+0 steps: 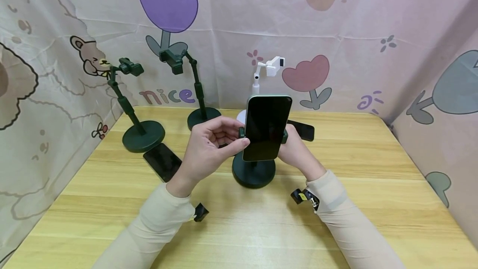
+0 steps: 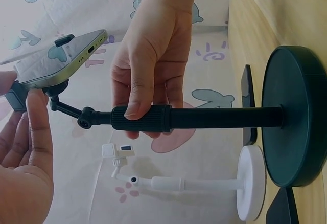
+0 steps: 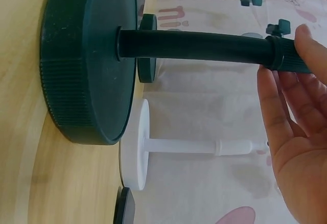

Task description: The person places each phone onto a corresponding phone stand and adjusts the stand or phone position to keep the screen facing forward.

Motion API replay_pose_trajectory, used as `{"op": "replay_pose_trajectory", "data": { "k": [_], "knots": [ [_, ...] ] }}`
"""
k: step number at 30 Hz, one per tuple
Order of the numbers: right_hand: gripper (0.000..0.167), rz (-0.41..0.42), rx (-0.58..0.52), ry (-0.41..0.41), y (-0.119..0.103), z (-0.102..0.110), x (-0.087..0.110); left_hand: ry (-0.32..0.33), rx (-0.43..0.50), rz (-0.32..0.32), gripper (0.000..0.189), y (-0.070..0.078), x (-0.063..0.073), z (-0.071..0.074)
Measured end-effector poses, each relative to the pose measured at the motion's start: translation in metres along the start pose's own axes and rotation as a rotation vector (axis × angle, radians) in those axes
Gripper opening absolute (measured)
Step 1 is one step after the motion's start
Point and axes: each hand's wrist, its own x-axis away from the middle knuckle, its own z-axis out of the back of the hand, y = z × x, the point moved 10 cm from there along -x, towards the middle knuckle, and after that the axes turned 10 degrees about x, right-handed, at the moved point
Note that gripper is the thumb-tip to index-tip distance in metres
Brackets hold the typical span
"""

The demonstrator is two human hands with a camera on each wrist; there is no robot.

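Note:
A smartphone (image 1: 267, 130) with a dark screen sits tilted in the clamp of a dark green phone stand (image 1: 254, 176), whose round base rests on the table. My left hand (image 1: 210, 146) pinches the clamp's left side at the phone's edge, thumb in front and fingers behind. My right hand (image 1: 296, 150) is partly hidden behind the phone in the head view. In the left wrist view, that right hand (image 2: 156, 50) grips the ribbed collar (image 2: 140, 118) on the pole. The right wrist view shows its thumb and fingers around the same collar (image 3: 291, 55).
Two more green phone stands (image 1: 143, 136) (image 1: 203, 117) stand at the back left. Behind the held stand is a white phone stand (image 1: 274, 66). One dark phone (image 1: 163, 162) lies left of my left hand, another (image 1: 304, 131) at the back right. A printed cloth hangs behind the table.

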Motion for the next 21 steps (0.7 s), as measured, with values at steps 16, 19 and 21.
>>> {"op": "replay_pose_trajectory", "data": {
  "k": [16,19,21],
  "knots": [
    [0.005,0.003,-0.012,0.025,0.0017,0.0046,0.0025,-0.044,0.031,0.029,0.027,-0.0038,0.0005,-0.0044],
    [0.006,-0.001,-0.007,0.033,0.0023,0.0063,0.0034,-0.063,0.035,0.007,0.024,-0.0035,-0.0006,-0.0046],
    [0.006,-0.001,0.002,0.039,0.0028,0.0076,0.0041,-0.073,0.034,0.008,0.031,-0.0052,-0.0015,-0.0044]
  ]
}}
